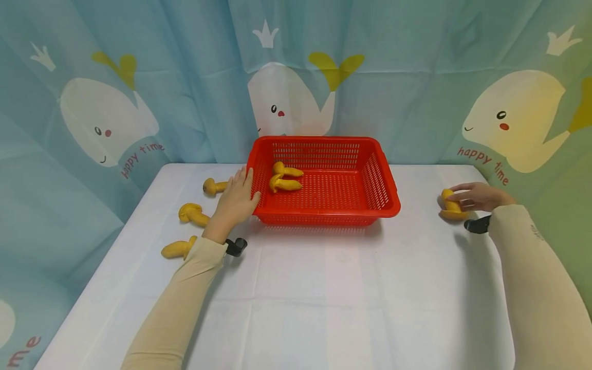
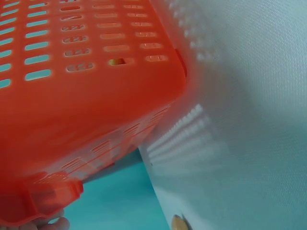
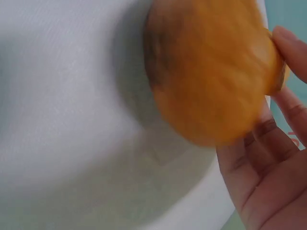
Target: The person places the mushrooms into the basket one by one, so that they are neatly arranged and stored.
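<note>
My left hand [image 1: 238,199] rests at the left rim of a red plastic basket [image 1: 324,211], fingers stretched forward along it and thumb toward the inside. In the left wrist view, its fingertips [image 2: 55,224] show below the basket's rim. Inside the basket, two yellow mushrooms [image 1: 288,184] lie at the left. Over at the right of the table, my right hand [image 1: 481,197] pinches another yellow mushroom [image 1: 450,203] by its stem, cap downward. The right wrist view has that mushroom's broad orange-yellow cap [image 3: 211,72] up close, with thumb and fingers around the stem behind it.
Several loose mushrooms lie left of the basket: one at the back [image 1: 214,187], one in the middle [image 1: 191,213] and one nearer [image 1: 178,248], partly behind the left arm. A whale-print curtain [image 1: 416,103] hangs behind the white table [image 1: 314,298].
</note>
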A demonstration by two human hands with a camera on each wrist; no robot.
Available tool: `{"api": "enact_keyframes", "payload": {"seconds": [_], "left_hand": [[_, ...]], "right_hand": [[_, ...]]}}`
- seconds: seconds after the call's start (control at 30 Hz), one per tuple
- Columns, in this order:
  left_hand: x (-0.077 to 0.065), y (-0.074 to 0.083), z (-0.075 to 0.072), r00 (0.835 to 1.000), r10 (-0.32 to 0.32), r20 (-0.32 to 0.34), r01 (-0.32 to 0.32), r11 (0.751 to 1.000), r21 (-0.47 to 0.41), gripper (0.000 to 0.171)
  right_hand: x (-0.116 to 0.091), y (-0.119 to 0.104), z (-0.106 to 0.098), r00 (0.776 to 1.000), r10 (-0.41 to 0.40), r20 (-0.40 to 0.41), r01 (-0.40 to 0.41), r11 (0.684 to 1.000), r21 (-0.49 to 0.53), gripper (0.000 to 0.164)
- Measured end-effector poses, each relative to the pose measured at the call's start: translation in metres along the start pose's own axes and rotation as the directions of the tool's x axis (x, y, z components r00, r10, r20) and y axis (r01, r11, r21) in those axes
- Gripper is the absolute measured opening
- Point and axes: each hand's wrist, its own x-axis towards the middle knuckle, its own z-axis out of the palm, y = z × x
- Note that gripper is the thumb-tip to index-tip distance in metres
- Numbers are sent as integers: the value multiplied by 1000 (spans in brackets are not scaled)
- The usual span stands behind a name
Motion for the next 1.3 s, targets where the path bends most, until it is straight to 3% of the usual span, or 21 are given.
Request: {"api": "enact_keyframes", "payload": {"seconds": [0.1, 0.3, 0.47, 0.53, 0.67, 0.9, 1.3], "left_hand": [[0, 0, 0, 1000, 0, -1, 0, 1000, -6, 68], [0, 0, 0, 1000, 5, -5, -5, 1000, -7, 67], [1, 1, 1, 1000, 9, -6, -9, 1000, -18, 68], [1, 1, 1, 1000, 10, -8, -10, 1000, -22, 68], [1, 0, 1, 1000, 11, -12, -11, 1000, -13, 68], [2, -1, 1, 1000, 13, -8, -13, 1000, -5, 68], [1, 0, 0, 1000, 12, -2, -12, 1000, -7, 67]], "right_hand": [[-2, -1, -1, 1000, -15, -11, 16, 996, 86, 77], [-6, -2, 0, 998, -55, -38, 63, 970, 236, 67], [-9, 0, 0, 998, -59, -14, 61, 966, 253, 84], [-11, 2, -2, 998, -63, -12, 63, 959, 275, 68], [-14, 4, -6, 998, -61, -3, 59, 957, 285, 14], [-23, 7, -10, 999, 13, 29, -18, 978, 206, 17], [-31, 13, -11, 991, 77, 110, -96, 978, 185, 16]]}}
